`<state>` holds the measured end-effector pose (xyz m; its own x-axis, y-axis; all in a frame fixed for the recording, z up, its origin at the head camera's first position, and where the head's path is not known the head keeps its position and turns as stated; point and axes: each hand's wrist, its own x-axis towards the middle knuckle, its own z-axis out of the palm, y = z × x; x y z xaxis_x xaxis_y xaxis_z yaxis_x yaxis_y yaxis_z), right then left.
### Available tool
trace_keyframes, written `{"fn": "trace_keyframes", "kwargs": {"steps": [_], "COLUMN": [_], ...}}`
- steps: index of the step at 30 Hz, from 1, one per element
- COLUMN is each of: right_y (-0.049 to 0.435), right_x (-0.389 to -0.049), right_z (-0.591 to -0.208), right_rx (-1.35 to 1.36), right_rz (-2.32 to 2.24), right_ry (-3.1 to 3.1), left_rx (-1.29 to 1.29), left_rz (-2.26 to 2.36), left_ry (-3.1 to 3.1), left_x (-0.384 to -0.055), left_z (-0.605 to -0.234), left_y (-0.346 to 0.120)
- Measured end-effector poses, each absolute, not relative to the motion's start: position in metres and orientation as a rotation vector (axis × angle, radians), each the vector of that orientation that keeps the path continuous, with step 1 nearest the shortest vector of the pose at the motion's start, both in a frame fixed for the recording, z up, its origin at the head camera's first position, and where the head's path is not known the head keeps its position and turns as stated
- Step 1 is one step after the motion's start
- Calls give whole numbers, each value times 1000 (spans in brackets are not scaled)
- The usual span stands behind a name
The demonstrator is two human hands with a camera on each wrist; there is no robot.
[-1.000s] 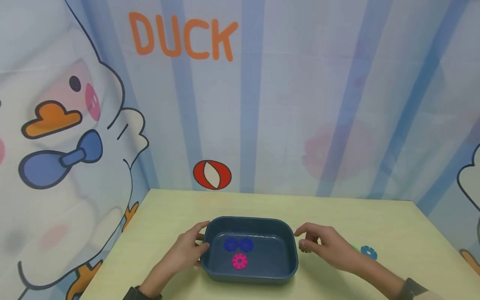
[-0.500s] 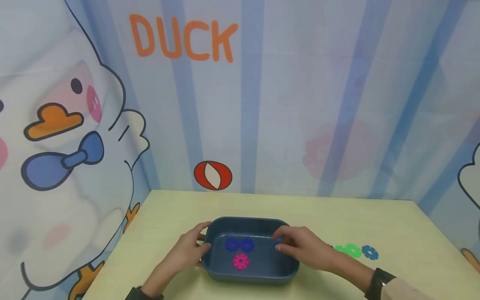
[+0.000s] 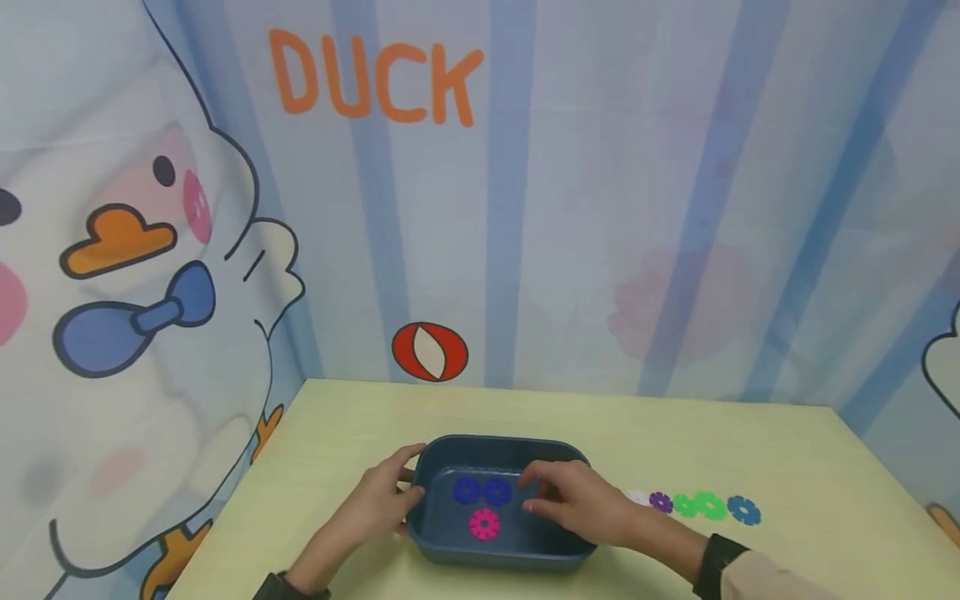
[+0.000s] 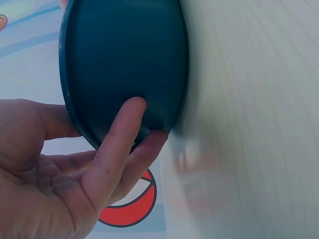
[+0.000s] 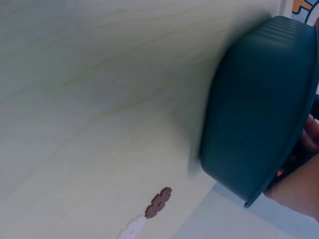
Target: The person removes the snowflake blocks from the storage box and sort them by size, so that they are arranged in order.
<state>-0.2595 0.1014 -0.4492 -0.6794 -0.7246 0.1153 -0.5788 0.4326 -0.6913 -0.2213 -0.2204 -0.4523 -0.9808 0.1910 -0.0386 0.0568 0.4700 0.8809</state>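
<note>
A dark blue-grey tray [image 3: 495, 562] stands on the table. My left hand [image 3: 378, 504] holds its left end, thumb at the rim and fingers against the outer wall [image 4: 129, 64]. Two dark blue notched discs [image 3: 460, 491] lie side by side inside, with a pink notched disc [image 3: 477, 526] in front of them. My right hand [image 3: 588, 504] reaches over the right rim into the tray, just right of the blue discs. Its fingers are loosely bent, a gap shows between index finger and thumb, and nothing shows between them. The right wrist view mostly has the tray's outer wall [image 5: 254, 104].
Right of the tray runs a row of notched discs: brown [image 5: 159, 201], white [image 5: 131, 228], purple [image 3: 655, 502], two green [image 3: 702, 506] and blue [image 3: 737, 509]. The pale table [image 3: 360, 408] meets a duck-print curtain [image 3: 570, 208] at its back and left.
My right hand has moved left from beside the tray, over its right rim and into it, uncovering more of the disc row. My left hand keeps its hold on the tray.
</note>
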Motion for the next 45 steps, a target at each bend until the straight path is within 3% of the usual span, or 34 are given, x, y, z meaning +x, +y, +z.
{"fn": "trace_keyframes", "kwargs": {"steps": [45], "right_y": [61], "right_x": [-274], "right_z": [-474], "right_rx": [-1223], "right_rz": [-765], "right_ry": [2609], "left_rx": [238], "left_rz": [1537], "left_ry": [2566], "left_x": [-223], "left_z": [-458], "left_y": [-223]}}
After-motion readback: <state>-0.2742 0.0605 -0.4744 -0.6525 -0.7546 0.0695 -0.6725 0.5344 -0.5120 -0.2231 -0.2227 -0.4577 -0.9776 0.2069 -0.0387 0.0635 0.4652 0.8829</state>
